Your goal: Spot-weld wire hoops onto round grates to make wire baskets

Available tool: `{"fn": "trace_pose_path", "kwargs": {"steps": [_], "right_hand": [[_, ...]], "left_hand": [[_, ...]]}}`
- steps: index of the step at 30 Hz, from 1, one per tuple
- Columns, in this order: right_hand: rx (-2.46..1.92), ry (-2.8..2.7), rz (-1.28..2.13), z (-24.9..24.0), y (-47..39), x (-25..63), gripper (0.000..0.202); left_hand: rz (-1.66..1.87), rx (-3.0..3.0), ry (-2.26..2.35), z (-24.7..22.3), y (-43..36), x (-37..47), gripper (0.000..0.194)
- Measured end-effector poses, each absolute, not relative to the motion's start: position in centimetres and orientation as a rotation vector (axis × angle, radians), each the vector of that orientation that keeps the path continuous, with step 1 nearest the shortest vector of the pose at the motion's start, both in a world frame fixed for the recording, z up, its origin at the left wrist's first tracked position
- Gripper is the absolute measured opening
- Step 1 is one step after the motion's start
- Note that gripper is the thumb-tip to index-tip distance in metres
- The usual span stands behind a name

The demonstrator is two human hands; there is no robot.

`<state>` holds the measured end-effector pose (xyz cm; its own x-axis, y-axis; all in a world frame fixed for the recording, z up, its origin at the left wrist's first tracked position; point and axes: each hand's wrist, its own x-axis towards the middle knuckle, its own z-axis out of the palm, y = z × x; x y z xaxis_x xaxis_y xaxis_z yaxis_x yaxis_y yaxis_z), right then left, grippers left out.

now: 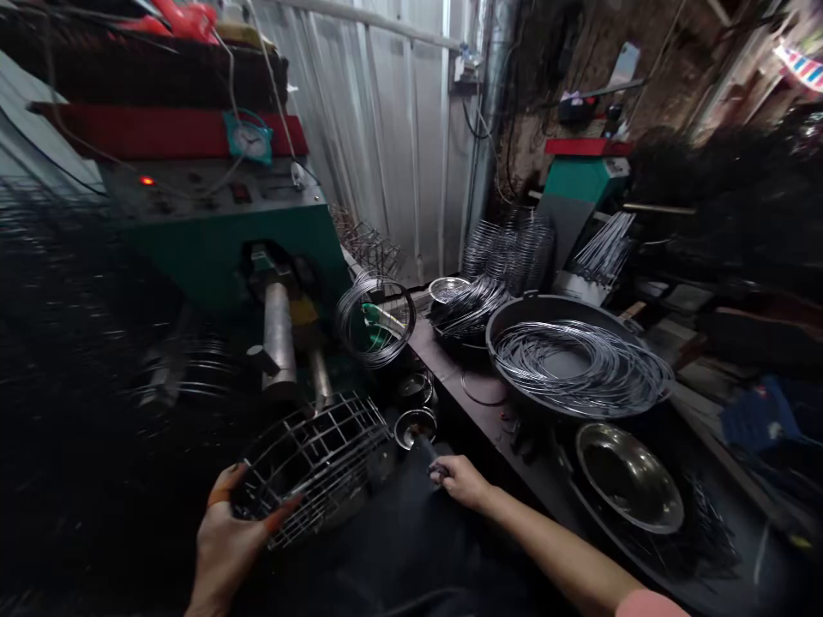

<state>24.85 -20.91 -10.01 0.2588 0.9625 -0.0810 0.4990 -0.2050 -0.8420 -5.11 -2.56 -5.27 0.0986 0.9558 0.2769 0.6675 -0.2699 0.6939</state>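
Observation:
A wire basket (321,454) of crossed metal rods is held at its near left side by my left hand (235,527), whose fingers wear orange coverings. The basket's far edge lies close below the metal rods of the green machine. My right hand (459,482) is closed around a dark handle-like tool (428,450), which points up and left into a small metal bowl (406,427). The bowl sits right of the basket and holds something brownish, too small to make out.
The green and red machine (237,248) stands ahead on the left. A hanging wire coil (347,313) is beside it. On the right bench (450,373) are bundled wires, a large pan (498,330) with wire rings, and a metal basin (630,480).

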Motion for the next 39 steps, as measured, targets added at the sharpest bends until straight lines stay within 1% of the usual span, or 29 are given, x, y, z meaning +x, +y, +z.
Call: {"fn": "trace_pose_path", "kwargs": {"steps": [1,4,6,8,10,13,15,19,22,24,27,30,33,36,39], "right_hand": [[-1.785,-1.361,0.874,-8.7,-20.6,24.7,0.016],[-1.613,-1.49,1.043,-3.8,-19.2,23.8,0.031],[-1.521,-1.62,1.116,-0.7,-17.9,23.0,0.035],[-1.544,-1.782,1.068,1.4,-16.0,22.0,0.034],[-1.626,-1.945,0.903,2.3,-13.9,20.8,0.031],[-1.716,-2.097,0.625,1.8,-11.3,18.6,0.026],[-1.73,-2.135,0.511,0.8,-10.4,17.5,0.021],[-1.533,-2.08,0.496,-0.6,-9.9,17.8,0.017],[-1.425,-2.062,0.416,-0.1,-9.6,19.5,0.019],[-1.454,-2.253,0.391,1.0,-9.4,20.4,0.022],[-1.51,-2.64,0.467,2.7,-8.9,20.7,0.025],[-1.618,-2.78,0.447,3.4,-8.6,19.5,0.025],[-1.733,-2.675,0.391,2.2,-8.5,18.2,0.03],[-1.652,-2.396,0.468,0.0,-8.7,17.8,0.035],[-1.491,-2.214,0.595,-1.5,-8.6,18.4,0.027]], "left_hand": [[0.975,2.076,1.535,-5.0,-3.3,-4.9,0.091],[0.913,2.305,1.377,-4.1,-5.0,-3.8,0.09],[0.864,2.442,1.281,-3.3,-5.9,-2.8,0.087],[0.809,2.532,1.203,-2.4,-6.6,-1.6,0.085],[0.745,2.57,1.205,-1.7,-6.9,-0.6,0.086],[0.695,2.547,1.272,-1.3,-6.8,0.4,0.088],[0.691,2.516,1.296,-1.3,-6.7,0.5,0.09],[0.722,2.422,1.312,-1.3,-6.1,0.1,0.094],[0.71,2.359,1.304,-1.4,-5.5,-0.2,0.098],[0.677,2.35,1.292,-1.4,-5.2,-0.2,0.099],[0.628,2.388,1.279,-1.5,-5.1,0.2,0.098],[0.613,2.45,1.245,-1.7,-5.4,0.7,0.093],[0.618,2.457,1.244,-1.7,-5.6,0.9,0.091],[0.632,2.388,1.296,-1.6,-5.5,0.6,0.092],[0.648,2.327,1.299,-1.4,-5.3,0.2,0.095]]}}
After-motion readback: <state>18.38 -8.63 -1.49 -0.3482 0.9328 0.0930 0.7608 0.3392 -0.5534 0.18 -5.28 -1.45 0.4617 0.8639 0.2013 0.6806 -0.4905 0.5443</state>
